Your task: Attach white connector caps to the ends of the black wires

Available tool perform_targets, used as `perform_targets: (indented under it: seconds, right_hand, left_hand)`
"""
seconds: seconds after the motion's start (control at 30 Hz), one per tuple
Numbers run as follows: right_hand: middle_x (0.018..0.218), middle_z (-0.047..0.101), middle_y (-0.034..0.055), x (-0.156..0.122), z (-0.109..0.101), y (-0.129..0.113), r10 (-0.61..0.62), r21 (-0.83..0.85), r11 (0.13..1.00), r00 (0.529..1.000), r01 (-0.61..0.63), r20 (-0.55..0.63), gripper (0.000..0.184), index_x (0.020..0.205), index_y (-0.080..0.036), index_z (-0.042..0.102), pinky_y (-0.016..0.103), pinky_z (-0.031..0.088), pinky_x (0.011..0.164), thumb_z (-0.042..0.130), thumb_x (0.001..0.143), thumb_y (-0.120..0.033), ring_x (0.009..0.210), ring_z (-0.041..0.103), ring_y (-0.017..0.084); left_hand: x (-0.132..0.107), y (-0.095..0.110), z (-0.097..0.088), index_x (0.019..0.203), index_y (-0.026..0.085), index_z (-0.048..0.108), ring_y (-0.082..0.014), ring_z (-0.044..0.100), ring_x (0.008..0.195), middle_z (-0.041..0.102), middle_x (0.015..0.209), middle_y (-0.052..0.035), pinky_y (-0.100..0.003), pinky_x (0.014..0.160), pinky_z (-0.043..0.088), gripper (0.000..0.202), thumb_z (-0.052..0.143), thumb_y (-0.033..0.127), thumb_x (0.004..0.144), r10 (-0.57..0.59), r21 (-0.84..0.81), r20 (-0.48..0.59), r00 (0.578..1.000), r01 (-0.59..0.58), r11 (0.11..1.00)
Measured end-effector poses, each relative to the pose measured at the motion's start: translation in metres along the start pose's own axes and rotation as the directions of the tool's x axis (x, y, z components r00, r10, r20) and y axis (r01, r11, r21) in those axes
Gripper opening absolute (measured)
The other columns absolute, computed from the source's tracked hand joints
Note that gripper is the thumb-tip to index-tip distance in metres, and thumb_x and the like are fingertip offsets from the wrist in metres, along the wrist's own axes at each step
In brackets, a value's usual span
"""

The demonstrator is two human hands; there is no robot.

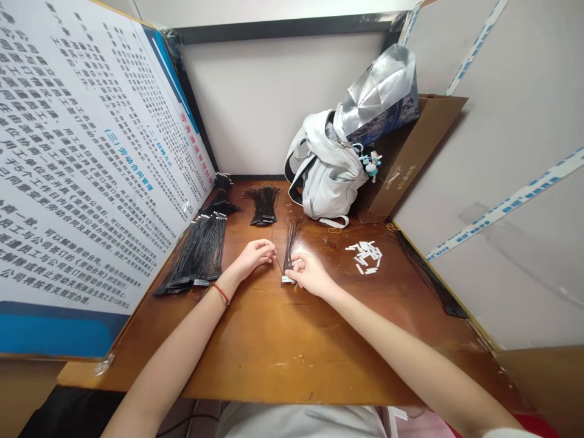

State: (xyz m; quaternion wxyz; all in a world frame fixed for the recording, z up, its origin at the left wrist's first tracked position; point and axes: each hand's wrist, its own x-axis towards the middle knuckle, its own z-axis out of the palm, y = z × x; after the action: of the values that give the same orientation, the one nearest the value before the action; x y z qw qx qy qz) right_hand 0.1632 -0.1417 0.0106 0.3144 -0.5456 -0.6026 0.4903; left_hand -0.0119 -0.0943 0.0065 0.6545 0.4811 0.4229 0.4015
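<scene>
My right hand point(310, 274) is closed on a small bundle of thin black strands point(291, 240), pinching its lower end where a small white piece point(287, 280) sits on the wooden table point(292, 347). My left hand point(256, 252) is curled, its fingertips pinching a single black strand point(277, 263) next to the bundle. A red string circles my left wrist. The strands fan out upward from my right fingers.
A long pile of black strand bundles point(198, 252) lies at the left, another smaller bundle point(263, 204) farther back. Small white pieces point(365, 257) lie scattered at the right. A grey backpack point(326, 167), a silver bag point(381, 94) and a cardboard box point(410, 158) fill the back right corner. Printed boards wall the booth.
</scene>
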Motion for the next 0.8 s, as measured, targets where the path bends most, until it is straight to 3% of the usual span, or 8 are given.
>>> perform_targets:
  seconds: [0.23, 0.37, 0.43, 0.5, 0.57, 0.63, 0.7, 0.8]
  right_hand:
    - [0.052, 0.051, -0.0078, -0.015, 0.003, 0.002, -0.053, -0.154, 0.987, 0.995, 0.039, -0.086, 0.030, 0.102, -0.015, 0.053, 0.022, 0.040, 0.050, 0.059, 0.072, -0.014, 0.044, 0.052, 0.010]
    - [0.055, 0.055, -0.0041, -0.015, 0.007, 0.003, -0.087, -0.185, 0.980, 0.991, 0.068, -0.097, 0.030, 0.102, -0.014, 0.057, 0.024, 0.041, 0.052, 0.059, 0.072, -0.014, 0.047, 0.054, 0.012]
    - [0.054, 0.057, -0.0023, -0.015, 0.003, 0.002, -0.145, -0.219, 0.968, 0.986, 0.125, -0.080, 0.020, 0.095, -0.015, 0.061, 0.024, 0.041, 0.052, 0.058, 0.075, -0.017, 0.049, 0.054, 0.013]
    - [0.055, 0.058, 0.0001, -0.016, -0.010, 0.001, -0.209, -0.301, 0.937, 0.975, 0.178, -0.073, 0.012, 0.082, -0.017, 0.064, 0.025, 0.041, 0.053, 0.055, 0.081, -0.024, 0.050, 0.054, 0.014]
    - [0.061, 0.061, 0.0030, -0.015, -0.034, 0.002, -0.252, -0.444, 0.879, 0.960, 0.173, -0.125, 0.022, 0.072, -0.018, 0.065, 0.026, 0.041, 0.056, 0.050, 0.085, -0.028, 0.054, 0.054, 0.015]
    - [0.077, 0.063, 0.0069, -0.013, -0.063, 0.007, -0.308, -0.617, 0.784, 0.907, 0.071, -0.287, 0.018, 0.082, -0.018, 0.066, 0.029, 0.043, 0.064, 0.048, 0.085, -0.020, 0.066, 0.057, 0.018]
    - [0.088, 0.061, 0.0113, -0.010, -0.090, 0.015, -0.361, -0.761, 0.647, 0.861, -0.044, -0.357, 0.020, 0.089, -0.016, 0.066, 0.032, 0.042, 0.072, 0.047, 0.084, -0.015, 0.081, 0.055, 0.022]
    - [0.086, 0.058, 0.0117, -0.006, -0.114, 0.028, -0.302, -0.819, 0.563, 0.893, -0.115, -0.333, 0.017, 0.084, -0.014, 0.067, 0.034, 0.042, 0.074, 0.050, 0.083, -0.015, 0.082, 0.053, 0.024]
  left_hand:
    - [0.056, 0.011, -0.008, 0.073, 0.013, 0.055, -0.0073, 0.056, 0.059, 0.058, 0.063, -0.0005, -0.019, 0.058, 0.041, 0.030, 0.074, 0.028, 0.057, 0.078, -0.174, -0.241, 0.967, -0.122, 0.977]
    - [0.082, 0.013, -0.008, 0.074, 0.012, 0.056, -0.0053, 0.052, 0.054, 0.056, 0.061, 0.0010, -0.018, 0.054, 0.037, 0.030, 0.074, 0.030, 0.057, 0.128, -0.180, -0.377, 0.917, -0.208, 0.961]
    - [0.089, 0.010, -0.009, 0.076, 0.011, 0.058, -0.0047, 0.050, 0.053, 0.055, 0.060, 0.0019, -0.018, 0.054, 0.038, 0.034, 0.074, 0.033, 0.056, 0.165, -0.167, -0.405, 0.900, -0.249, 0.954]
    - [0.093, 0.007, -0.010, 0.079, 0.011, 0.060, -0.0045, 0.049, 0.053, 0.055, 0.062, 0.0015, -0.019, 0.056, 0.039, 0.038, 0.074, 0.036, 0.054, 0.212, -0.142, -0.404, 0.890, -0.290, 0.946]
    - [0.094, 0.003, -0.010, 0.082, 0.011, 0.061, -0.0055, 0.051, 0.056, 0.058, 0.066, -0.0003, -0.021, 0.058, 0.041, 0.042, 0.074, 0.039, 0.053, 0.264, -0.099, -0.389, 0.883, -0.325, 0.941]
    - [0.094, -0.001, -0.010, 0.082, 0.011, 0.062, -0.0077, 0.054, 0.059, 0.060, 0.069, -0.0023, -0.022, 0.060, 0.043, 0.044, 0.074, 0.042, 0.053, 0.303, -0.043, -0.381, 0.874, -0.344, 0.938]
    - [0.094, -0.003, -0.009, 0.082, 0.011, 0.063, -0.0098, 0.056, 0.061, 0.062, 0.071, -0.0038, -0.023, 0.060, 0.043, 0.044, 0.073, 0.043, 0.054, 0.327, 0.013, -0.374, 0.868, -0.347, 0.938]
    - [0.094, -0.004, -0.009, 0.080, 0.010, 0.065, -0.0121, 0.059, 0.064, 0.065, 0.072, -0.0057, -0.023, 0.059, 0.043, 0.041, 0.072, 0.042, 0.055, 0.352, 0.086, -0.358, 0.865, -0.345, 0.935]
